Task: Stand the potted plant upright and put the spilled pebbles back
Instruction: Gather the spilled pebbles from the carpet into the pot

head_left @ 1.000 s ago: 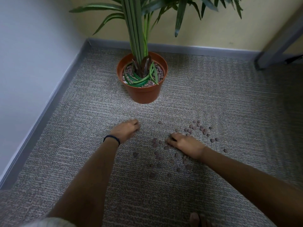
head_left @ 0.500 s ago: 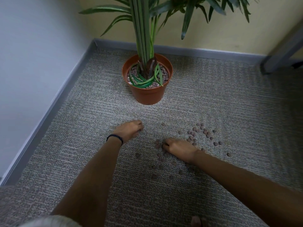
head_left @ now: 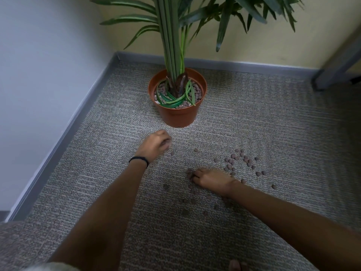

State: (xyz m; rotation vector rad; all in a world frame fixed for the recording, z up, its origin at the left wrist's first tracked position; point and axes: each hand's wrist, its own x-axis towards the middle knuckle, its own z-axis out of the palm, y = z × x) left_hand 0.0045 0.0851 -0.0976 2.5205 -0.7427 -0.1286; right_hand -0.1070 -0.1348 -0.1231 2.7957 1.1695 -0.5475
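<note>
R hand crept left, curled fingers pinching pebbles, L hand cupping some; pot upright, most spill still mid-carpet.

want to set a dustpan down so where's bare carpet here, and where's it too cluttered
Free: the grey carpet between the grey skirting board and the left hand; also right of the orange plastic pot, toward the grey post. Crowded: brown round pebbles lie scattered round the right hand, thickest beyond it to the right.
</note>
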